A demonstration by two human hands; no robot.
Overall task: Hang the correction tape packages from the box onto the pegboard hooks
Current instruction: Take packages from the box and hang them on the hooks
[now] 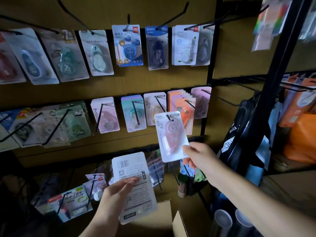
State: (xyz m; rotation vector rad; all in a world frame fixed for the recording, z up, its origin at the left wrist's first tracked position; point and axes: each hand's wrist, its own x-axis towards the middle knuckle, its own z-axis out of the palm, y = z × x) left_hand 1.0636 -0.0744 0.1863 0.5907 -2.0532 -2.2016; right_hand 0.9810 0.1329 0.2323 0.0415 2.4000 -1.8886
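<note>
My right hand (199, 155) pinches the lower right corner of a correction tape package (171, 135) with a pink dispenser. The package's hang hole sits at the tip of a black hook (169, 118) in the middle row. My left hand (118, 192) holds a second package (135, 187) low in front, its printed back with a barcode facing me and its top pointing down. An open cardboard box (167, 218) lies below the hands. The brown pegboard (153, 77) carries rows of hooks with hung packages.
A yellow-dispenser package (154, 108) and a stack of orange ones (183, 106) hang just behind the raised package. Black shelf uprights (212, 65) stand at the right, with bags and orange goods (301, 134) beyond. Two grey cylinders (222, 221) stand at the bottom right.
</note>
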